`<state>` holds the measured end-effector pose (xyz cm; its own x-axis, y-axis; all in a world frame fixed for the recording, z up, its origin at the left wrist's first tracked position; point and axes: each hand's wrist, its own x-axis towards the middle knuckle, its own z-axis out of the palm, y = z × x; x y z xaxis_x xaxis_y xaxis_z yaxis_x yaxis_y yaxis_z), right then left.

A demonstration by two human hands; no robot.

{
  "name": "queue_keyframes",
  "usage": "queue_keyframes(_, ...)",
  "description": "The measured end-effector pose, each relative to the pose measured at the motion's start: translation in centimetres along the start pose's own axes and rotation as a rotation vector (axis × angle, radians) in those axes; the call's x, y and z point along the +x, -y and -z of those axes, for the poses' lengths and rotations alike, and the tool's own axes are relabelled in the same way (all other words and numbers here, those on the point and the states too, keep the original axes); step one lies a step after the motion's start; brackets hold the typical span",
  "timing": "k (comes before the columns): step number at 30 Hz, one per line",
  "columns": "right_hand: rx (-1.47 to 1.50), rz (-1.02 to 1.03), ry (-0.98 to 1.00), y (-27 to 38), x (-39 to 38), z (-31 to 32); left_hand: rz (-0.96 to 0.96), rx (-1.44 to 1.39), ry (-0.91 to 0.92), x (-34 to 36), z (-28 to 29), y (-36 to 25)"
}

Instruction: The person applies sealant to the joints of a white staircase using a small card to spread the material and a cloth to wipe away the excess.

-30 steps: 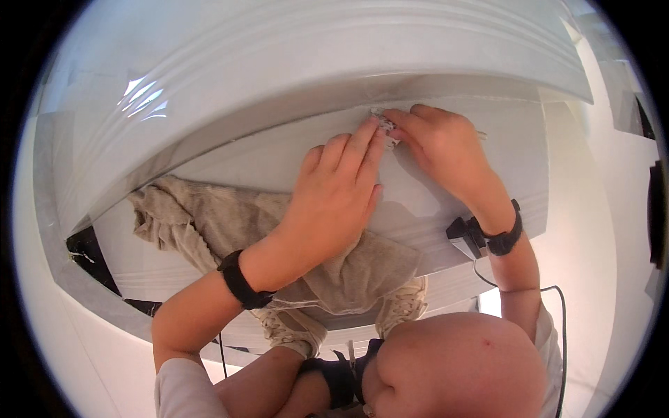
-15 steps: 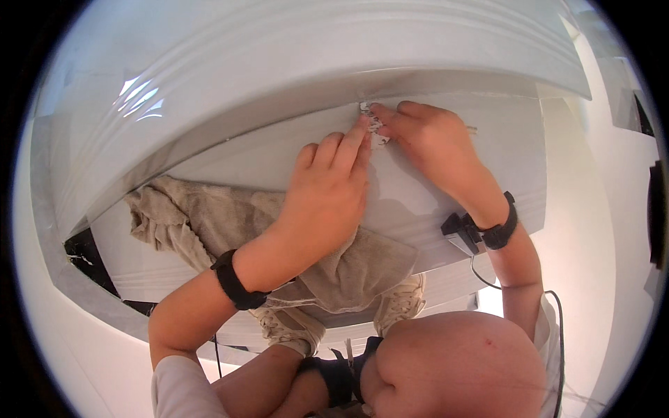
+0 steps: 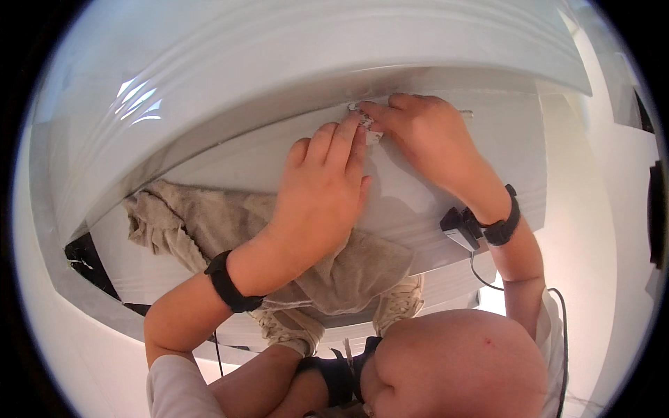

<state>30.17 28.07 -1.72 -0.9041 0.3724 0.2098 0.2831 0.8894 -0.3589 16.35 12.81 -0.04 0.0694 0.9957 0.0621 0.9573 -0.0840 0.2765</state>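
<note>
A small whitish scrap with dark marks [image 3: 374, 136] lies on the pale grey ledge, near the seam where the ledge meets the wall. My left hand [image 3: 322, 184] reaches up to it with fingers stretched, the fingertips resting on its left side. From the right, my right hand [image 3: 432, 136] closes bent fingers over the scrap's upper part, thumb and index finger pressed together there. The fingers cover much of the scrap. Beyond the right hand's outer edge pokes the end of a thin pale rod [image 3: 467, 113]; whether the hand holds it I cannot tell.
Under my left forearm a crumpled grey-brown cloth [image 3: 362, 268] is spread over the ledge. A small black and silver device with a cable [image 3: 460, 228] is by my right wrist. A glossy curved white panel [image 3: 313, 42] rises behind. My shoes [image 3: 401, 299] are below the ledge's front edge.
Both hands have shifted slightly up and to the left, toward the seam. The scrap's visible part and the rod's end have moved a little the same way.
</note>
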Motion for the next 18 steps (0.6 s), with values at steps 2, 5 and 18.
queue_keyframes(2,0.003,-0.001,-0.016,-0.6,-0.4,-0.2,-0.006,0.035,0.028,0.3,-0.1,-0.2)
queue_keyframes(5,-0.031,0.016,-0.029,-0.7,-0.5,-0.5,0.003,0.032,0.021,0.4,-0.7,-0.3)
queue_keyframes(18,-0.002,0.010,-0.021,-0.5,-0.5,-1.4,-0.049,0.064,0.027,0.2,0.0,-0.4)
